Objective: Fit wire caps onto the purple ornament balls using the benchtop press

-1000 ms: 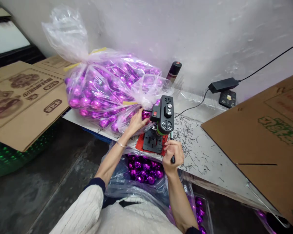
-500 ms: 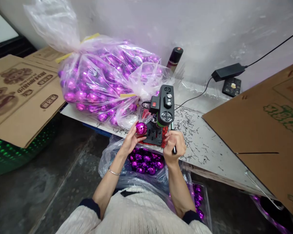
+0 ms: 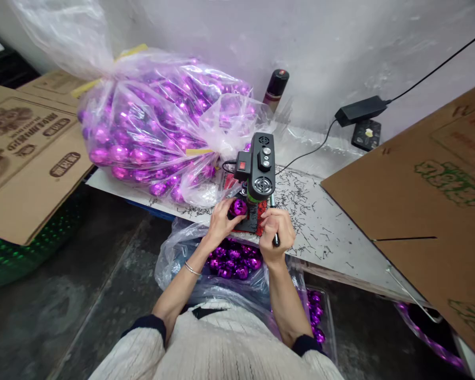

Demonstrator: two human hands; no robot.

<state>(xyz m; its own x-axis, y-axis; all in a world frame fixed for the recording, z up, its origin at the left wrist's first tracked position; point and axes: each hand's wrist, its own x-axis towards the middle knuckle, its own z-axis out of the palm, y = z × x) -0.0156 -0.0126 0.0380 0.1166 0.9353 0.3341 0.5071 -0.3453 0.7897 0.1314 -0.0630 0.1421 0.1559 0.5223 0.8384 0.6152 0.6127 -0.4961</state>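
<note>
A shiny purple mirrored ball (image 3: 238, 207) is pinched between the thumb and fingers of my left hand (image 3: 221, 220). It sits just below the head of a small black bench drill press (image 3: 263, 163), over its dark base plate (image 3: 247, 227). My right hand (image 3: 277, 235) is wrapped round the press's lever (image 3: 276, 240), which has a black grip. In front of the press, several more purple balls (image 3: 233, 258) lie in an open clear plastic bag (image 3: 168, 264) near my lap.
A large tied plastic bag of purple balls (image 3: 154, 126) lies on the table (image 3: 316, 232), which is strewn with dark shavings. Cardboard boxes (image 3: 427, 206) flank both sides. A spray can (image 3: 276, 87), a power adapter (image 3: 361, 110) and a phone (image 3: 366, 134) are by the wall.
My left hand has moved the ball rightward, in under the press head, and its fingers have closed more around it. My right hand stays on the lever. The whole view has shifted slightly.
</note>
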